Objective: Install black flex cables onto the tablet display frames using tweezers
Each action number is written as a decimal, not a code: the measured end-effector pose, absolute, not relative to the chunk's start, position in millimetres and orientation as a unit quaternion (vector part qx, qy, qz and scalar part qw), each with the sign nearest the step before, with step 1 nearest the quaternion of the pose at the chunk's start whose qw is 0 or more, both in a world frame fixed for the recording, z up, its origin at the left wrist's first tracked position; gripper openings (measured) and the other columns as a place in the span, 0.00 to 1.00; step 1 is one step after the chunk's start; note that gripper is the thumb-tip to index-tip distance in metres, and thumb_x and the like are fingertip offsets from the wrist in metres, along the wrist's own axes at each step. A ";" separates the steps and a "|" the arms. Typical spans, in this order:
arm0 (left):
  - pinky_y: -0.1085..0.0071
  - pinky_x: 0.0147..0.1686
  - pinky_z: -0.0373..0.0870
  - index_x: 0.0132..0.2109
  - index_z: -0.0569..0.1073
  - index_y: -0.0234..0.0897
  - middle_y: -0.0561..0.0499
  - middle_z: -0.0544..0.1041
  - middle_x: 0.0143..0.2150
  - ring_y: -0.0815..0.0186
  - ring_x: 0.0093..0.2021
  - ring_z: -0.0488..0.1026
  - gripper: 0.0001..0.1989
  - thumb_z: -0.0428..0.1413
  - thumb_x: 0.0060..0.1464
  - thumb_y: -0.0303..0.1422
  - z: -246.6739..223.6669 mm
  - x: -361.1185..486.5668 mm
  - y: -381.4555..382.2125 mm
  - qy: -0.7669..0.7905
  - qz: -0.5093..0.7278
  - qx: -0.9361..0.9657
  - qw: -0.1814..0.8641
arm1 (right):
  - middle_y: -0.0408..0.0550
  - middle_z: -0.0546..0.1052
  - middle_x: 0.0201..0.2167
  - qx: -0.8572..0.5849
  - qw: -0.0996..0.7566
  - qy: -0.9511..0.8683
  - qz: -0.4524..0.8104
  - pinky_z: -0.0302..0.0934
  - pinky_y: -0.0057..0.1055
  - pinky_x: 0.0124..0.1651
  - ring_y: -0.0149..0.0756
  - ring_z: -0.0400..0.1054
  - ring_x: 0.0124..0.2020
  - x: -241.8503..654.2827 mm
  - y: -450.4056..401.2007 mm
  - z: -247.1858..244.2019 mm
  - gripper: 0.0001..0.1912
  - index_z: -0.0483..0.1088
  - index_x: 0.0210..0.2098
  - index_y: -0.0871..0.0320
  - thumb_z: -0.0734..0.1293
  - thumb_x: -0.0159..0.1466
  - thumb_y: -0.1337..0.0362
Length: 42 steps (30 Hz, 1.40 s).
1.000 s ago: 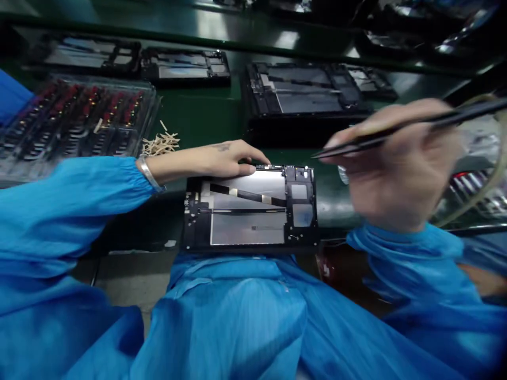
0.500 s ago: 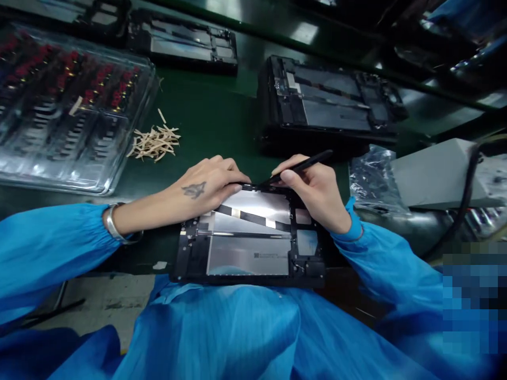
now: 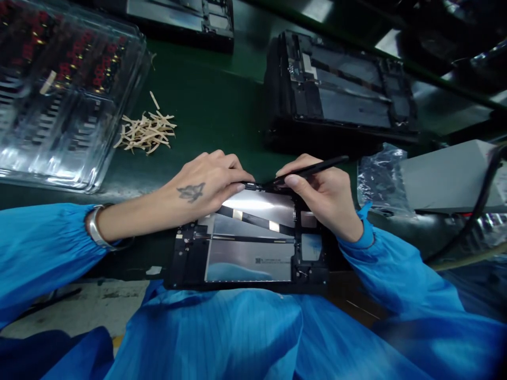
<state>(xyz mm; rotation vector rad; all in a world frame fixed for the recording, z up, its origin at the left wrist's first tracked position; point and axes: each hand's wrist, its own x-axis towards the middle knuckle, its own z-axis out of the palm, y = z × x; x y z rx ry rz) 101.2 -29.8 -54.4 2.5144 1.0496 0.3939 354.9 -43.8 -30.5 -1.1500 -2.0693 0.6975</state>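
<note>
An opened tablet (image 3: 253, 258) lies in front of me at the bench edge, its silver inner plate, flat black cable and black frame exposed. My left hand (image 3: 212, 179) is closed on its far edge, thumb on the near side and fingertips over the rim. In my right hand (image 3: 322, 192) is a slim black tweezers-like tool (image 3: 322, 165), held like a pen. The tool's tip points at the far edge, just right of my left fingertips. Whatever small part lies under the tip is too dark to make out.
A stack of similar opened tablets (image 3: 348, 100) stands at the back right, and another device (image 3: 178, 24) at the back. To the left are a clear plastic tray (image 3: 85, 158) of parts and a pile of pale strips (image 3: 146, 132). A clear bag (image 3: 382, 177) and a white box (image 3: 443, 177) sit right.
The view has shifted slightly, so the things at the back appear higher. Both hands keep almost the same place at the tablet's far edge, the tool still in my right hand.
</note>
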 end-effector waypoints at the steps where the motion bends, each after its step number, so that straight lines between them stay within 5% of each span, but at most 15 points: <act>1: 0.65 0.41 0.62 0.58 0.75 0.45 0.48 0.75 0.49 0.59 0.45 0.69 0.21 0.41 0.71 0.43 -54.6 101.1 -29.7 0.372 0.143 0.896 0.193 | 0.45 0.79 0.37 -0.442 0.329 -0.790 0.269 0.69 0.29 0.37 0.34 0.75 0.37 354.9 -43.8 -30.5 0.10 0.77 0.39 0.53 0.66 0.70 0.56; 25: 0.64 0.44 0.62 0.58 0.75 0.46 0.49 0.75 0.49 0.60 0.46 0.69 0.19 0.43 0.71 0.39 -55.9 101.8 -28.4 0.367 0.142 0.900 0.186 | 0.45 0.79 0.37 -0.453 0.330 -0.773 0.295 0.70 0.28 0.35 0.34 0.76 0.37 352.6 -43.4 -27.5 0.10 0.77 0.39 0.54 0.67 0.69 0.56; 42: 0.65 0.45 0.65 0.61 0.72 0.42 0.47 0.74 0.52 0.61 0.47 0.69 0.17 0.46 0.71 0.36 -49.2 103.1 -28.2 0.338 0.118 0.919 0.164 | 0.46 0.78 0.36 -0.512 0.449 -0.580 0.448 0.77 0.27 0.41 0.35 0.79 0.34 357.4 -37.8 -49.5 0.14 0.79 0.36 0.56 0.73 0.62 0.51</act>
